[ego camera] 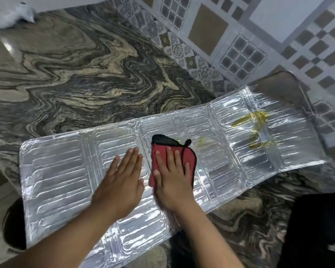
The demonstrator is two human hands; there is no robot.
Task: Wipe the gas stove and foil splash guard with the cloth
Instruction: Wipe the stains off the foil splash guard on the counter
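Observation:
The foil splash guard (62,171) lies unfolded flat across the marbled countertop, its embossed silver panels running from lower left to upper right. A red cloth (190,157) with black trim sits near the guard's middle. My right hand (174,178) presses flat on the cloth with straight fingers. My left hand (122,180) rests flat on the bare foil just left of the cloth. Yellow-green greasy smears (256,126) mark the guard's right panel, and a fainter smear (201,141) lies just right of the cloth. The dark corner of the gas stove (315,229) shows at the lower right.
The swirled grey and tan countertop (75,74) stretches behind the guard. A patterned tile wall (240,35) rises at the back right. A blurred white object (10,14) lies at the far top left. The counter's edge runs down the left side.

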